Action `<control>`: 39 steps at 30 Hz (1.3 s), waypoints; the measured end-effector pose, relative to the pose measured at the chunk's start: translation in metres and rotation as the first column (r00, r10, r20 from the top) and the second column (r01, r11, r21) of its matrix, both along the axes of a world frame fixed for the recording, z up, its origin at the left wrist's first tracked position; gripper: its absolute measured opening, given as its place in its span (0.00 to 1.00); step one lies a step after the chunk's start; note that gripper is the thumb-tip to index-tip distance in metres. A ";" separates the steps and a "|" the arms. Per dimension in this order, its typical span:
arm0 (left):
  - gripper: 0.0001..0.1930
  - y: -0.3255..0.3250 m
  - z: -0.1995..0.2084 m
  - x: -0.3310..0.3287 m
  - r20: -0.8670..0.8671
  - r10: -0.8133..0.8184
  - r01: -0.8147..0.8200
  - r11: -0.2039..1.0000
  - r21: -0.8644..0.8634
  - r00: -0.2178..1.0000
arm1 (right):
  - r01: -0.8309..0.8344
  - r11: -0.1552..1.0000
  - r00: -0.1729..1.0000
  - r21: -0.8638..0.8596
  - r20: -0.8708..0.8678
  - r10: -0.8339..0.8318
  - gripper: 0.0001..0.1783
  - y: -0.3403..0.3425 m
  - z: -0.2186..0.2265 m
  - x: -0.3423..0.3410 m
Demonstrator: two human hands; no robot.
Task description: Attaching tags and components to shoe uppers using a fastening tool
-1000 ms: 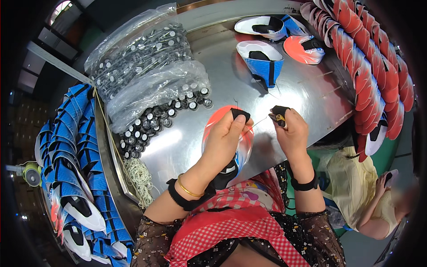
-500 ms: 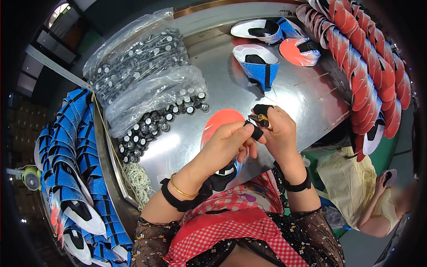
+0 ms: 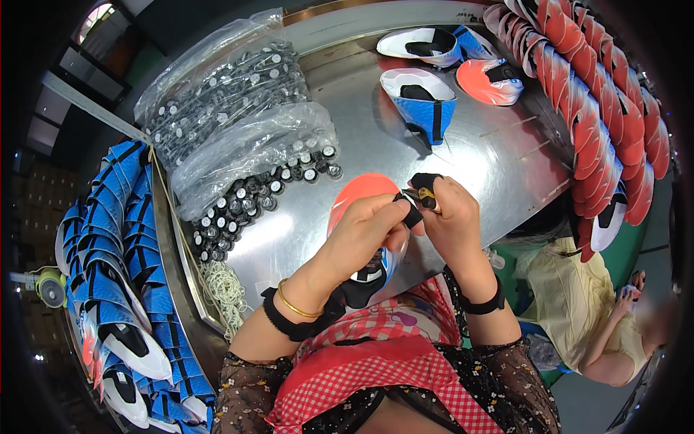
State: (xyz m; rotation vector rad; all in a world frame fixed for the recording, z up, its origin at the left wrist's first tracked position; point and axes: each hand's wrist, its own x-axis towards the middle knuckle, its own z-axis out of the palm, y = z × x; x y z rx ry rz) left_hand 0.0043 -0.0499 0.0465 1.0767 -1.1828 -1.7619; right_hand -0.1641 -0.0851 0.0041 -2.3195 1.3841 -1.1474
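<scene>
My left hand (image 3: pixel 372 226) is closed in a pinch, with a black cover on a finger. It meets my right hand (image 3: pixel 450 213) above the table's front part. My right hand is closed round a small tool with dark and yellow parts (image 3: pixel 425 195), whose kind I cannot make out. A black cover also sits on a right finger. Whatever my left fingertips pinch is too small to name. Below my hands lies an orange and white shoe upper (image 3: pixel 361 189) with a black part at its near end (image 3: pixel 363 287); my left hand and forearm partly hide it.
Black round dials (image 3: pixel 242 204) spill from a clear plastic bag (image 3: pixel 238 108) on the metal table (image 3: pixel 347 94). Pale cord (image 3: pixel 225 293) lies near the left edge. Blue uppers (image 3: pixel 108 239) are stacked left, orange ones (image 3: pixel 578 108) right. Another person (image 3: pixel 618 347) sits at right.
My hands have drawn closer together, and the left fingers have curled in more. The small tool has turned slightly in my right hand. The other person's hand has shifted.
</scene>
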 end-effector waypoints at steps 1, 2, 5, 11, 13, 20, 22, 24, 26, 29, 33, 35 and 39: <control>0.18 0.000 -0.004 0.001 0.004 0.007 -0.007 1.000 -0.011 1.000 | -0.015 1.000 0.999 -0.006 0.029 0.015 0.12 0.001 0.000 0.001; 0.18 0.000 -0.005 0.001 0.008 0.014 -0.014 1.000 -0.023 1.000 | -0.014 1.000 0.999 -0.005 0.028 0.014 0.12 0.001 0.000 0.002; 0.17 0.001 -0.006 0.004 -0.021 0.034 -0.033 0.999 0.016 0.999 | -0.052 0.997 0.996 -0.062 0.066 0.056 0.12 0.001 0.002 0.004; 0.13 0.000 -0.006 0.013 -0.085 -0.001 0.010 0.994 0.107 0.996 | -0.311 0.854 0.898 0.417 0.422 0.121 0.10 0.012 0.002 -0.007; 0.14 -0.001 -0.004 0.014 -0.104 -0.019 0.034 0.989 0.144 0.994 | -0.392 0.796 0.842 0.461 0.529 0.108 0.12 0.015 0.006 -0.007; 0.14 -0.002 -0.009 0.020 -0.148 -0.118 0.142 0.976 0.167 0.982 | -0.374 0.849 0.873 0.373 0.450 0.187 0.22 0.016 0.002 0.001; 0.14 -0.003 -0.011 0.020 -0.149 -0.126 0.149 0.976 0.161 0.981 | -0.359 0.860 0.875 0.364 0.452 0.174 0.21 0.017 0.004 0.002; 0.14 -0.003 -0.011 0.019 -0.149 -0.133 0.156 0.976 0.155 0.980 | -0.351 0.859 0.879 0.372 0.446 0.167 0.21 0.018 0.002 0.002; 0.14 -0.003 -0.010 0.019 -0.145 -0.127 0.151 0.974 0.168 0.981 | -0.353 0.854 0.878 0.382 0.451 0.161 0.21 0.019 0.003 0.001; 0.14 -0.003 -0.009 0.019 -0.138 -0.128 0.150 0.975 0.162 0.982 | -0.370 0.847 0.872 0.381 0.457 0.175 0.21 0.019 0.007 0.002; 0.14 -0.003 -0.009 0.019 -0.119 -0.138 0.156 0.975 0.160 0.983 | -0.379 0.841 0.870 0.386 0.459 0.182 0.21 0.020 0.008 0.003; 0.14 -0.003 -0.009 0.018 -0.124 -0.148 0.166 0.975 0.151 0.981 | -0.381 0.837 0.869 0.392 0.461 0.180 0.21 0.020 0.007 0.002; 0.14 -0.004 -0.008 0.017 -0.122 -0.142 0.160 0.974 0.157 0.982 | -0.388 0.829 0.872 0.402 0.452 0.188 0.21 0.019 0.005 0.001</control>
